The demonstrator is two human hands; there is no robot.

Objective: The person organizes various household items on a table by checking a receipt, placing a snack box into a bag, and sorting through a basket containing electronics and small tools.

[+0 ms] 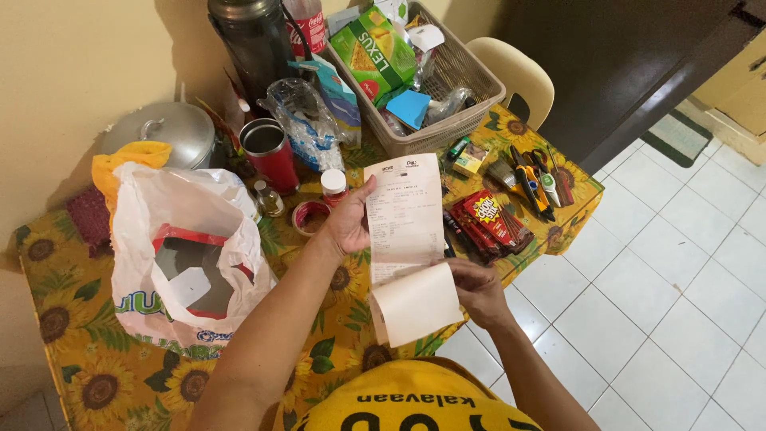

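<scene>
Head view, left hand: the left hand (349,226) is pinching the upper left edge of a long white paper receipt (405,219), thumb lying on the printed face and fingers going behind the paper.
Head view, right hand: the right hand (477,289) is gripping the receipt lower down at its right edge, fingers curling closed around the paper where the bottom part is folding up and showing its blank back.
Head view, receipt: it is hanging upright between the two hands, above the near edge of the table with the sunflower-patterned cloth (76,351).
Head view, left of the hands: a white plastic bag (144,231) is standing open on the table, showing a red and grey box inside; a yellow cloth (128,158) is lying just behind it, beside a metal pot lid (171,132).
Head view, behind the receipt: a red metal cup (270,152), two small bottles with white caps and a roll of red tape (309,217) are sitting near the left hand.
Head view, far side: a woven plastic basket (459,76) is holding a green cracker box (375,52) and other packets.
Head view, right of the receipt: red snack sachets (488,219) and a cluster of small tools (533,179) are lying on the cloth, well apart from the right hand.
Head view, beyond the table: a cream plastic chair (519,73) is standing on the white tiled floor (662,271).
</scene>
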